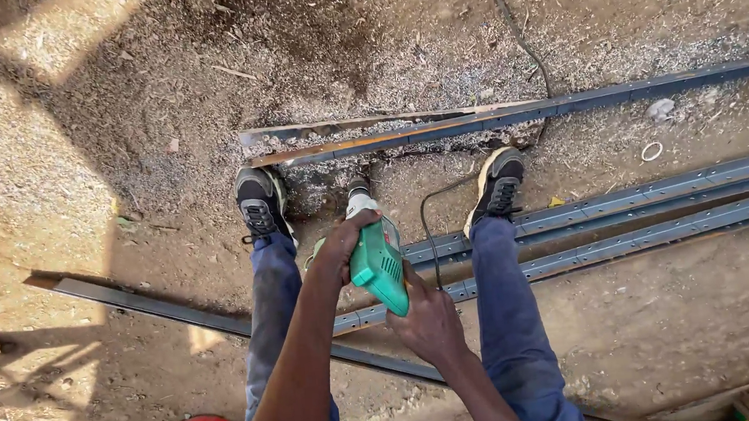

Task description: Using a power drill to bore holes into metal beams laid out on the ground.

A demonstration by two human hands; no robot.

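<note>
— Down by his knees, what's he holding?

— A green grinder (378,263). His right hand (428,322) is wrapped round the rear of the body, and his left hand (339,244) is clamped over the front, near the head. Both fists are closed tight on it.

— Where's it pointing?

— Nose down, between his shoes (259,203), toward the ground where the near bar (220,321) crosses the perforated rails (634,240). I can't see the disc itself; the body hides it.

— The cord?

— The cord (432,232) loops up from the tool, just beside his right leg. I'd keep it behind the cut, away from the disc.

— Anything else to mind?

— Feet planted wide is good. I'd say hold the tool steady with both hands and let it bite slowly. Farther out lies a rusty angle bar (403,130), ringed with metal filings.
</note>
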